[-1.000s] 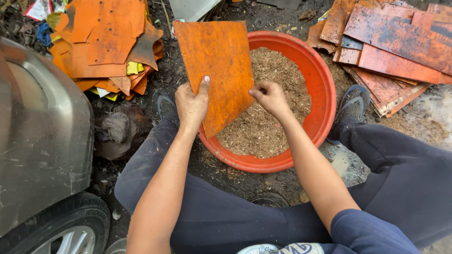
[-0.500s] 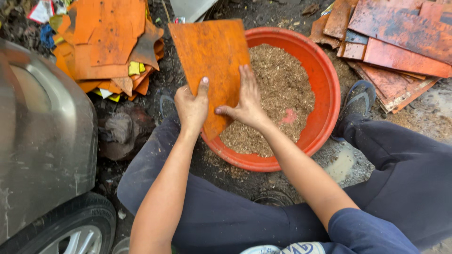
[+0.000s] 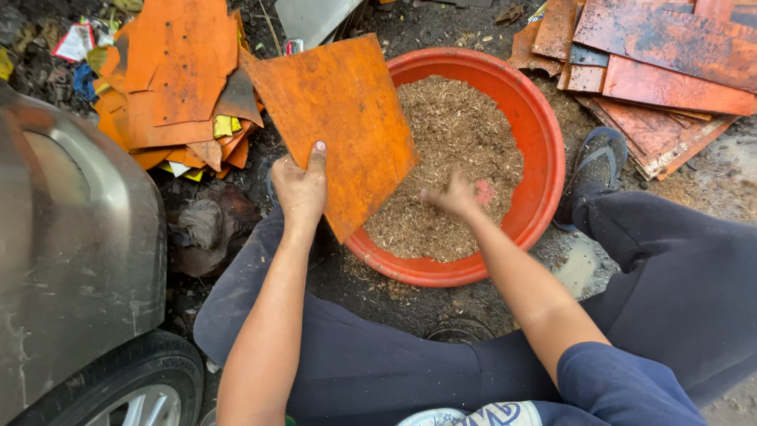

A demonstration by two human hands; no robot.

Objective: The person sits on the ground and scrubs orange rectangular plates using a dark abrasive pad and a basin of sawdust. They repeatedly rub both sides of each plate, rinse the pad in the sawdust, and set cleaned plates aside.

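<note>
Your left hand [image 3: 298, 189] grips the orange sheet [image 3: 335, 126] by its lower edge, thumb pressed flat on the top face, fingers curled underneath and closed tight on it. The sheet tilts over the left rim of the red basin [image 3: 544, 134], its far corner pointing up and away from you. Your right hand [image 3: 453, 196] is over the basin, just above the brown sawdust-like fill [image 3: 453, 134]; it is blurred, so you cannot tell whether those fingers are spread or pinched, or whether they carry anything. A small pink patch shows just beside that hand on the fill.

The basin sits on the dirt ground between your knees, and your dark trousers [image 3: 378, 371] frame it on both sides. Your shoe [image 3: 593, 170] rests just beside the basin's right rim. To the upper left lies a heap of orange sheets [image 3: 173, 71] with yellow scraps poking out beneath. To the upper right, a stack of rusty red panels [image 3: 662, 63] lies flat. On the far left sits a grey car body [image 3: 71, 237] with its tyre [image 3: 134, 386] near your left knee.
</note>
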